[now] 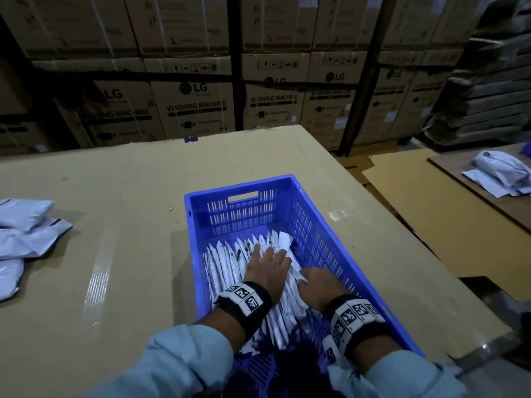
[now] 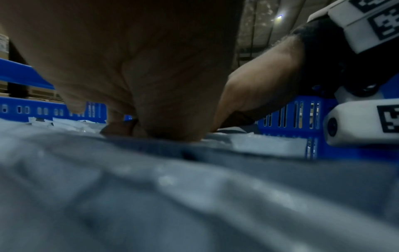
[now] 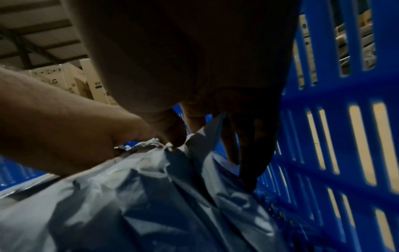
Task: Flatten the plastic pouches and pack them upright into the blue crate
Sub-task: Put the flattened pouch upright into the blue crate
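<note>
Pouches [image 1: 230, 262] crowd the crate's [image 1: 330, 225] near half; its far end lies open.

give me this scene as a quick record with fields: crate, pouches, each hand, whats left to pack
crate: blue crate on a cardboard-covered table, far end unfilled
pouches: row of pouches standing on edge inside the crate
left hand: left hand flat on the row, pressing it
right hand: right hand with fingers pinching a pouch edge by the right wall
left to pack: loose pouches on the table, left of the crate
background: stacked boxes
</note>
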The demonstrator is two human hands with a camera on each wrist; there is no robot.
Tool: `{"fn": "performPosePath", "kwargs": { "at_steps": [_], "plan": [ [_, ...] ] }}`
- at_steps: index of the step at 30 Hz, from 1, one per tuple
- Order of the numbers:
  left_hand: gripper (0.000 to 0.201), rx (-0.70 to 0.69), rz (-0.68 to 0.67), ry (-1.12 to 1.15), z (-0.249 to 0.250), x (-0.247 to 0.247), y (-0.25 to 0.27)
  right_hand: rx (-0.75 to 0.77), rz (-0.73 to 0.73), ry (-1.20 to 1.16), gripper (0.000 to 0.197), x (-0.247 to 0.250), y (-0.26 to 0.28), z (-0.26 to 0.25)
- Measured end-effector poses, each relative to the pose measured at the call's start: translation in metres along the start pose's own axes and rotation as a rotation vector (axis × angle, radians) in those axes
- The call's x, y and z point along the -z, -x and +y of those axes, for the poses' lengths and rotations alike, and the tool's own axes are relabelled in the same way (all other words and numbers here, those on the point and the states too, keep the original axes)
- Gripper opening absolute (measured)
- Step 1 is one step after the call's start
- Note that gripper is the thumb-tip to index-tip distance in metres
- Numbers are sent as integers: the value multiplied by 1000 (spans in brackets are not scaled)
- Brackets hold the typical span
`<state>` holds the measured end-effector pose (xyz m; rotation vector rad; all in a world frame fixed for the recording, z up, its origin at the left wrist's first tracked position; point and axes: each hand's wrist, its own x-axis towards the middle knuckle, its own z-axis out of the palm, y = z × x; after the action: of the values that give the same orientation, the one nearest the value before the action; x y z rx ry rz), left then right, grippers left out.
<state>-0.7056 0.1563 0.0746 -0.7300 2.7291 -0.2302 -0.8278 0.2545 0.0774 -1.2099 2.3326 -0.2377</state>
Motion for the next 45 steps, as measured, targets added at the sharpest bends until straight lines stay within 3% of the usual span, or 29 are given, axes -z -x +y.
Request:
{"fn": "performPosePath", "kwargs": {
  "at_steps": [5,8,14,22,27,34,39,45],
  "plan": [
    [76,9,52,-60,1,4,3,37,142,108,40,2,-2,-1],
    [77,8,66,-56,-1,7,6,42,155,166,36,2,0,-4],
    [89,108,197,262,-19,47,31,37,116,243,21,5,3,-5],
    [48,140,410,719,-101,77,110,-58,162,316,29,31,29,-34],
    [43,125,511,892,-156,58,165,-106,235,337,39,47,66,-85],
    [33,221,618,988,-223,10,246,18,416,279,40,35,129,-198],
    [31,330,588,996,-258,-25,301,216,476,161,35,-3,161,-282],
    [31,507,561,1004,-288,-68,358,415,369,46,50,-72,168,-351]
  ]
}}
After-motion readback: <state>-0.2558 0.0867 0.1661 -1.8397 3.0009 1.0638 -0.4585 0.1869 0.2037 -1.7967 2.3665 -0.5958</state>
